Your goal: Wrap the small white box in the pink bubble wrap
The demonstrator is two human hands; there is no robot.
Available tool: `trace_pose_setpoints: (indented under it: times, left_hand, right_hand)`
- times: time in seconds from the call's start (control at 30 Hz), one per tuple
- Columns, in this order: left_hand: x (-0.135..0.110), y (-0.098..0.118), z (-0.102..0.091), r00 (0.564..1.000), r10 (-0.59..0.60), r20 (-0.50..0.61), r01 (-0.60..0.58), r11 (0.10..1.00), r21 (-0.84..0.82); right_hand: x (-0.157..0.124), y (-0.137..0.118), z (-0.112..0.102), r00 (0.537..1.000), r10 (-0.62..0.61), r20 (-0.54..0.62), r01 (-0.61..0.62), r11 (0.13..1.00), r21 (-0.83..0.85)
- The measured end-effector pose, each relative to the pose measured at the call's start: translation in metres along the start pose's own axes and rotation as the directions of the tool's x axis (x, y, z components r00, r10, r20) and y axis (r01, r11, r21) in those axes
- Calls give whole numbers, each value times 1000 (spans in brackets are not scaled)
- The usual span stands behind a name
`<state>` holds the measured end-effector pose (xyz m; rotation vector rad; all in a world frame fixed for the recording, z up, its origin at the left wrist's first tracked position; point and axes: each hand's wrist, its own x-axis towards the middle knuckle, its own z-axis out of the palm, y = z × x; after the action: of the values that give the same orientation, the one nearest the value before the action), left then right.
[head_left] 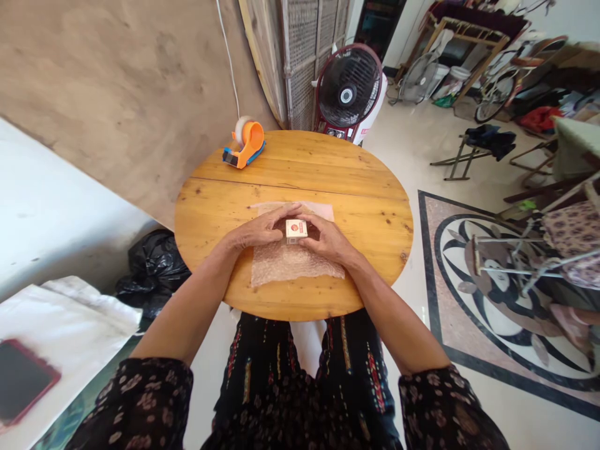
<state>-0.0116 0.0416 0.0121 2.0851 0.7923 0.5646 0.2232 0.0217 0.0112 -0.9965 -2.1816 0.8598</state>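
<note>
A small white cardboard box (295, 229) with red print stands on a sheet of clear bubble wrap (290, 265) in the middle of the round wooden table (370, 187). From the left, my left hand (262, 229) curves about the box, its thumb near the box's left side and its fingers reaching round the back. My right hand (329, 239) grips the box from the right, thumb at the front corner and fingers behind. Parts of the fingertips are hidden behind the box.
An orange tape dispenser (246, 144) with a roll of tape sits at the table's far left. Behind the table stands a fan (349, 90). Black plastic bags (152, 269) lie on the left, near a phone (23, 381) on a white surface. A folding stool (462, 159) is off right.
</note>
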Motion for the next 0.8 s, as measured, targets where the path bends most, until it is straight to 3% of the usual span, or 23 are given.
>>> trace_pose_setpoints:
  times: [0.5, 0.8]
  left_hand:
    - [0, -3, 3, 999, 0, -38, -4, 996, -90]
    - [-1, -7, 1, 998, 37, -43, -40, 997, -65]
  right_hand:
    - [0, 7, -1, 992, -129, 6, 128, 989, 78]
    - [-2, 5, -1, 999, -44, -9, 44, 999, 18]
